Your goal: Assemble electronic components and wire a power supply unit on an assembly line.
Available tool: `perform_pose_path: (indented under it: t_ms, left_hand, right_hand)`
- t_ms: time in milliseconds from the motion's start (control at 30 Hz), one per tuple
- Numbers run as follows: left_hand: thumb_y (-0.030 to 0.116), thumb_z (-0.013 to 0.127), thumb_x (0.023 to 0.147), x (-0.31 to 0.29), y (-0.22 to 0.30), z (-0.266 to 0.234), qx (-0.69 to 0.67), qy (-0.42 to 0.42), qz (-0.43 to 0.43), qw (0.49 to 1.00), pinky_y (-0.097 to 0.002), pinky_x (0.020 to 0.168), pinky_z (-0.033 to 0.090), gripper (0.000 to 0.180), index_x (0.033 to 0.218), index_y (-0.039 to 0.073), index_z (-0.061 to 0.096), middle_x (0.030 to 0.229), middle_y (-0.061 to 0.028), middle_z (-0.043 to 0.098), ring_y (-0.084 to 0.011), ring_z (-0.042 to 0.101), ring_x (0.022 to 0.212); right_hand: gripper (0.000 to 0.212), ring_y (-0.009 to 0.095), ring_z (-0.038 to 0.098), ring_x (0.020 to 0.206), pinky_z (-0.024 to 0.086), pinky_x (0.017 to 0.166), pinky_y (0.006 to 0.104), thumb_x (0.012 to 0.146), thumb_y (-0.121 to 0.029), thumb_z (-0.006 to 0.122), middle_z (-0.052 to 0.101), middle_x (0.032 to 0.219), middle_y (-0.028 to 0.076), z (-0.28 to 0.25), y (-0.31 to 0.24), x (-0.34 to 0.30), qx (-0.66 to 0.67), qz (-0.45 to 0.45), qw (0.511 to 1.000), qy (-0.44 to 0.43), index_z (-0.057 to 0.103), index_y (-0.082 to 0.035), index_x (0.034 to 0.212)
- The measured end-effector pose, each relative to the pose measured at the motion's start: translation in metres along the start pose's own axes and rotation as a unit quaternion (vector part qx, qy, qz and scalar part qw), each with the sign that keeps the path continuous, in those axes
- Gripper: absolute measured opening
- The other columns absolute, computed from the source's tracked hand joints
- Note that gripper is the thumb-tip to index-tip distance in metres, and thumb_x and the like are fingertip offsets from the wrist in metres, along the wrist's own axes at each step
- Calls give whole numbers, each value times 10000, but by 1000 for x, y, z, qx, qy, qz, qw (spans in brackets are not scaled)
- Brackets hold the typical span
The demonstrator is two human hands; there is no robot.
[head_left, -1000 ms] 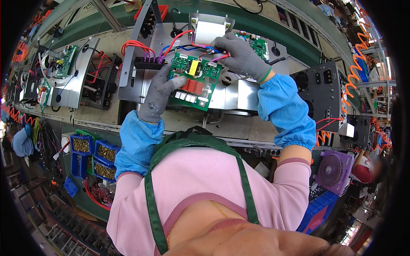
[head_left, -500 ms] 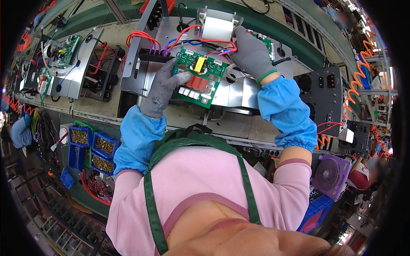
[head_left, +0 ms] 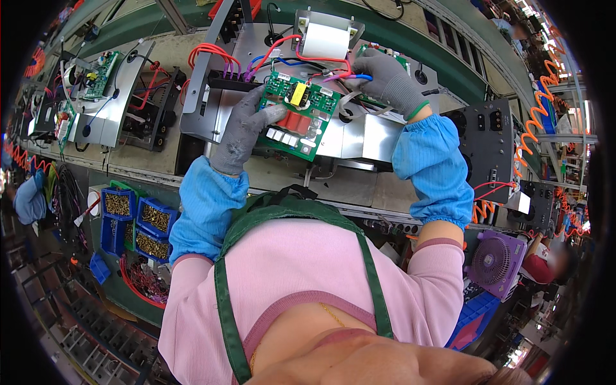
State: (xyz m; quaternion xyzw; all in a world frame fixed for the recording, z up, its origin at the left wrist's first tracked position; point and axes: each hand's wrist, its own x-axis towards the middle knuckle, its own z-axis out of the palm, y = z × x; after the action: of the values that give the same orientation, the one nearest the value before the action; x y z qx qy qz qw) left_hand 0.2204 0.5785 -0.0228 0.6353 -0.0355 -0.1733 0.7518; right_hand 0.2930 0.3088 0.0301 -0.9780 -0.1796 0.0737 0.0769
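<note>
My left hand (head_left: 242, 131), in a grey glove, grips the left edge of a green circuit board (head_left: 307, 142), thumb on top. The board is held tilted over the metal chassis and carries a yellow transformer (head_left: 298, 95), red blocks and a row of white blocks. My right hand (head_left: 390, 82), also gloved, is closed at the board's upper right, its fingertips at a wire with a blue sleeve (head_left: 360, 77). Its exact grip is partly hidden. Just beyond sits a white cylinder (head_left: 326, 40) in a metal bracket, with a red wire (head_left: 276, 48) running from it.
A second open chassis (head_left: 106, 109) stands at the left, and a black panelled unit (head_left: 484, 131) at the right. Blue bins (head_left: 157, 218) of brass-coloured fasteners sit at the lower left. A purple fan (head_left: 495, 260) is at the lower right. Orange coiled hoses (head_left: 536, 109) hang at the right.
My right hand has drawn back from the white cylinder's bracket toward me and right, and the blue-sleeved wire has shifted right with it. My left hand still holds the circuit board, barely moved.
</note>
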Motion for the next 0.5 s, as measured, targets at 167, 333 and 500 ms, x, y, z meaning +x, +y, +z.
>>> perform_pose_path:
  t_ms: [167, 333, 500]
  left_hand:
    - [226, 594, 775, -1, -1, -1, -5, 5, 2, 1000, -285, 944, 418, 620, 1327, -16, 450, 1154, -114, 580, -173, 555, 1031]
    - [225, 591, 781, -1, -3, -2, 4, 0, 0, 1000, -283, 944, 416, 609, 1324, -15, 455, 1143, -114, 584, -172, 554, 1028]
    - [222, 591, 787, -1, -4, -2, -2, 0, 5, 1000, -277, 934, 423, 591, 1315, -14, 467, 1139, -110, 587, -165, 557, 1018]
  right_hand:
    - [344, 261, 600, 929, 484, 832, 342, 804, -342, 694, 602, 960, 134, -11, -12, 3, -45, 30, 996, -75, 686, -79, 1026]
    - [349, 268, 596, 948, 480, 853, 351, 805, -348, 700, 583, 999, 139, 1, -5, -3, 11, 17, 1000, 19, 656, -64, 1004]
    - [340, 279, 593, 973, 486, 851, 352, 785, -278, 712, 568, 1042, 137, -7, -12, -2, -7, 52, 998, 35, 605, -72, 1034]
